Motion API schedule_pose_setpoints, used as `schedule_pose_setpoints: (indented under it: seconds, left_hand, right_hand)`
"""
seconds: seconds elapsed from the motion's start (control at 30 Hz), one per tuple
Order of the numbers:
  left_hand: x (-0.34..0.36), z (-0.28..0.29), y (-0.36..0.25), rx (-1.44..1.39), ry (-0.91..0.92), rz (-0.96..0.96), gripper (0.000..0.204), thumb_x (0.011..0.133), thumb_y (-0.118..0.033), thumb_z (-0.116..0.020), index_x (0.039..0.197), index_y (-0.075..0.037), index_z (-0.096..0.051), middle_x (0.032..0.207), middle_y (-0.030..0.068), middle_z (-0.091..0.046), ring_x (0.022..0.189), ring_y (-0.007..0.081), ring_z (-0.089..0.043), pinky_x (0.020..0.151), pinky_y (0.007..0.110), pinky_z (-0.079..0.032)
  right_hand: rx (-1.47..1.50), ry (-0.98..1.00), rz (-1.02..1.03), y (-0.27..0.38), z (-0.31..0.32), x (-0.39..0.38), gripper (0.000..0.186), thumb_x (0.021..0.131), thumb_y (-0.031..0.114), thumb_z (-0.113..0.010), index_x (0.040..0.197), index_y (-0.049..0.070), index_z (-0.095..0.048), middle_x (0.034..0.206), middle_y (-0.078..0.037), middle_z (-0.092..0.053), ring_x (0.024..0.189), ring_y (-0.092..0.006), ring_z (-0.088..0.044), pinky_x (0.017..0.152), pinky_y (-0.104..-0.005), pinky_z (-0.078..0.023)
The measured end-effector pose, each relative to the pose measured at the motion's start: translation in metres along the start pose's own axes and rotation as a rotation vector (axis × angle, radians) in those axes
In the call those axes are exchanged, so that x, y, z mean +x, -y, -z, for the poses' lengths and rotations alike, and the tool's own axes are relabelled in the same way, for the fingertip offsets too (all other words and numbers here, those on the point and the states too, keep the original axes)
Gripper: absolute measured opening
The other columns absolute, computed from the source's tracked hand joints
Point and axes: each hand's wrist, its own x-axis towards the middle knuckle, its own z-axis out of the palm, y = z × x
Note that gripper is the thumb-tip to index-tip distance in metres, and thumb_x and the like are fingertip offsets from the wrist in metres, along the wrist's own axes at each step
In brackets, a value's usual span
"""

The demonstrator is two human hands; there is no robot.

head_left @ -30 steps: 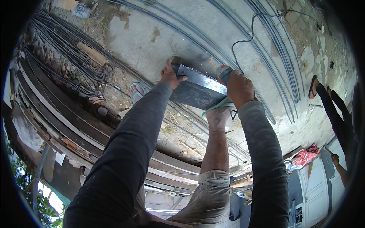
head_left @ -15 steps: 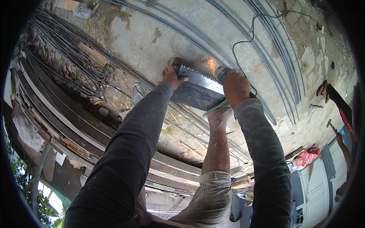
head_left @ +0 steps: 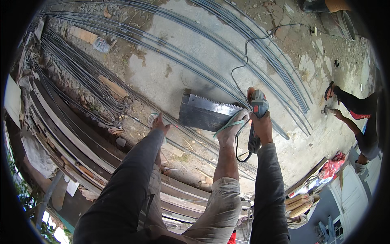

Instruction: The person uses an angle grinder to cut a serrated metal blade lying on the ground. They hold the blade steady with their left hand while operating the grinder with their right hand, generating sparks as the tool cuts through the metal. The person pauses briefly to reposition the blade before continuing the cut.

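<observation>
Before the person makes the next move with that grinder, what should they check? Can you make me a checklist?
1. Grinder held: ok, the right hand grips it.
2. Left hand away from the disc: ok, well apart, by the left foot.
3. Disc stopped: cannot tell; no sparks show, but a still picture can't settle spinning.
4. Cord clear of the right foot: not ok, it loops close beside it.
5. Hands and feet protected: not ok, bare hands and open sandals.
6. Other person away from the disc: ok, off to the right.
</observation>
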Motion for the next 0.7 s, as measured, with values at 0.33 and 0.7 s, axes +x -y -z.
schedule_pose_setpoints:
  seconds: [0.33,0.7]
  left_hand:
    - [-0.3,0.157,0.277,0.211,0.315,0.185,0.088,0.088,-0.057,-0.071,0.147,0.001,-0.043,0.137,0.0233,-0.06,0.128,0.0351,-0.058,0.109,0.045,-0.045]
    - [-0.44,0.117,-0.093,-0.466,0.097,-0.362,0.057,0.096,-0.038,-0.068,0.137,-0.001,-0.055,0.135,0.0175,-0.062,0.129,0.027,-0.057,0.105,0.04,-0.047]
  right_hand:
    - [0.322,-0.28,0.115,-0.064,0.15,-0.084,0.058,0.085,0.035,-0.075,0.117,-0.006,-0.05,0.101,-0.03,-0.066,0.091,-0.0466,-0.065,0.083,-0.0486,-0.05]
    - [0.593,-0.343,0.298,-0.092,0.299,-0.069,0.052,0.088,0.034,-0.077,0.114,-0.004,-0.053,0.096,-0.02,-0.069,0.083,-0.0348,-0.068,0.076,-0.0446,-0.053]
